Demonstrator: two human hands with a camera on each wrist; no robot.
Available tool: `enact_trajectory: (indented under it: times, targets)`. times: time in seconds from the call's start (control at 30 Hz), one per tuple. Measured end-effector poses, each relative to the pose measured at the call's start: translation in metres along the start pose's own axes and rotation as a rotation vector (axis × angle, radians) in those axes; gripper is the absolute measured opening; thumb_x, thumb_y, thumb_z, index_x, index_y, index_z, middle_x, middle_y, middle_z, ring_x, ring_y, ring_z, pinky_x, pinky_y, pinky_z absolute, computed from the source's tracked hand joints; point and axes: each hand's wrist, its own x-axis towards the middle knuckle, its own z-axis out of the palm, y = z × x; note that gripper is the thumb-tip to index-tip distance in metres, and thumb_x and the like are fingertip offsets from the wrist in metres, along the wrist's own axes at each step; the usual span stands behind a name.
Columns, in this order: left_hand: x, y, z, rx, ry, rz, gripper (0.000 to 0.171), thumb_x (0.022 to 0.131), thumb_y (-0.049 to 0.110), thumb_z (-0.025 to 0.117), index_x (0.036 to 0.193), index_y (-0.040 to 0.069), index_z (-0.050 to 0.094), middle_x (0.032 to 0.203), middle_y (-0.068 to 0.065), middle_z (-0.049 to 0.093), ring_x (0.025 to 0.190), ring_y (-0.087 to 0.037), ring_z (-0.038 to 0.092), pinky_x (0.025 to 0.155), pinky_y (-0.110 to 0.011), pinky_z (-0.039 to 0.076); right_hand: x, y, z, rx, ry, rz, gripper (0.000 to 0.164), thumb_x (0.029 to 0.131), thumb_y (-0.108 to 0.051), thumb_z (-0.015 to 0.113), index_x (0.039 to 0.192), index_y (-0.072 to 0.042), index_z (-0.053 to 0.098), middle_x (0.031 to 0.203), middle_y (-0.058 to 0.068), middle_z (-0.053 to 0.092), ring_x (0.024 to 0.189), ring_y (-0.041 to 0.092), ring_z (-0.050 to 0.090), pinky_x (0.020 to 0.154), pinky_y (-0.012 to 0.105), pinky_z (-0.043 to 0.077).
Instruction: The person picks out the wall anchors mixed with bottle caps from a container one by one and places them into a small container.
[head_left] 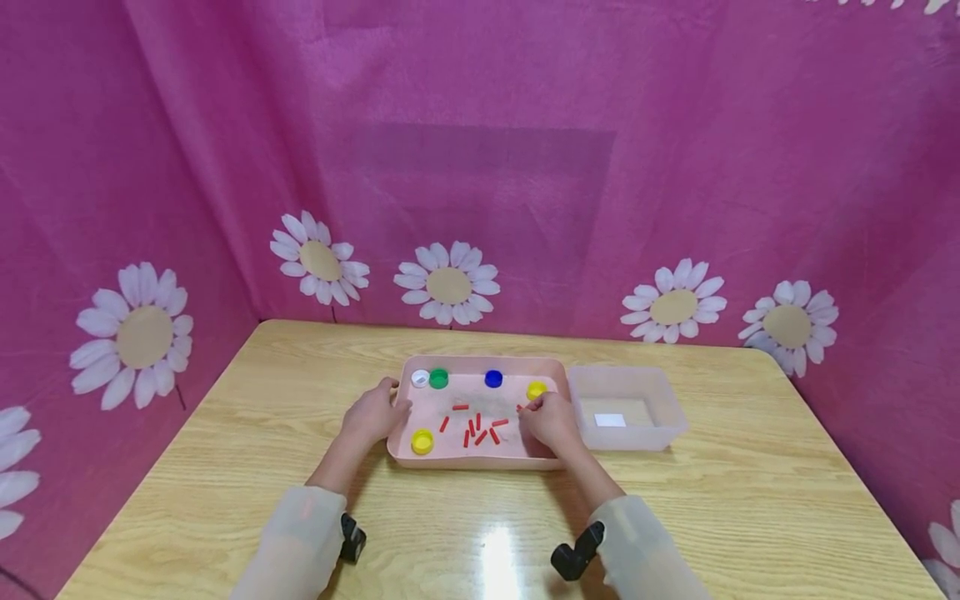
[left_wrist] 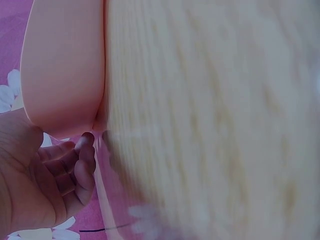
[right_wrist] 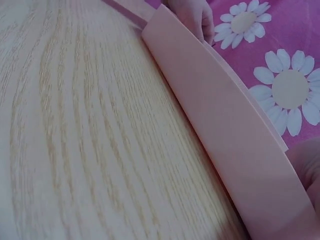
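Note:
A shallow pink tray lies on the table, also filling much of the left wrist view as a pink wall. My left hand grips its left side, thumb over the rim and curled fingers outside against the wall. Over the tray's right part, my right hand pinches a short red stick, mostly hidden by the fingers. Several more red sticks lie scattered mid-tray. Just beyond the right fingertips is a yellow cap. Another yellow cap sits at the front left.
Along the tray's back stand a white cap, a green cap and a blue cap. A translucent bin with a white label adjoins the tray's right side. A pink flowered curtain hangs behind the wooden table.

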Motion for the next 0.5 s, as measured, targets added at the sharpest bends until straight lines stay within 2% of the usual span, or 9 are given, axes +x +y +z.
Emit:
enact_trajectory:
  times: [0.17, 0.37, 0.5]
  targets:
    - [0.0003, -0.0008, 0.0013, 0.002, 0.004, 0.006, 0.061, 0.093, 0.032, 0.052, 0.144, 0.006, 0.03, 0.134, -0.021, 0.051, 0.117, -0.037, 0.052, 0.097, -0.053, 0.041, 0.0014, 0.0022, 0.0009, 0.099, -0.018, 0.004, 0.013, 0.082, -0.011, 0.063, 0.087, 0.001, 0.064, 0.081, 0.008, 0.061, 0.072, 0.017, 0.052, 0.054, 0.02, 0.042]
    - [0.0019, -0.0014, 0.0011, 0.014, 0.017, 0.047, 0.065, 0.093, 0.029, 0.052, 0.148, 0.012, 0.021, 0.127, -0.022, 0.056, 0.106, -0.035, 0.058, 0.09, -0.052, 0.046, 0.0025, 0.0036, 0.0012, 0.232, -0.031, 0.005, 0.016, 0.082, -0.011, 0.064, 0.088, 0.004, 0.065, 0.066, 0.003, 0.054, 0.056, 0.011, 0.048, 0.049, 0.019, 0.04]
    - [0.0013, -0.0003, 0.0007, 0.003, 0.008, 0.043, 0.066, 0.093, 0.028, 0.051, 0.149, 0.013, 0.019, 0.126, -0.022, 0.057, 0.102, -0.033, 0.059, 0.09, -0.051, 0.046, 0.0026, 0.0035, 0.0006, 0.281, -0.037, 0.006, 0.015, 0.082, -0.01, 0.065, 0.087, 0.004, 0.065, 0.06, -0.001, 0.051, 0.05, 0.009, 0.046, 0.047, 0.019, 0.039]
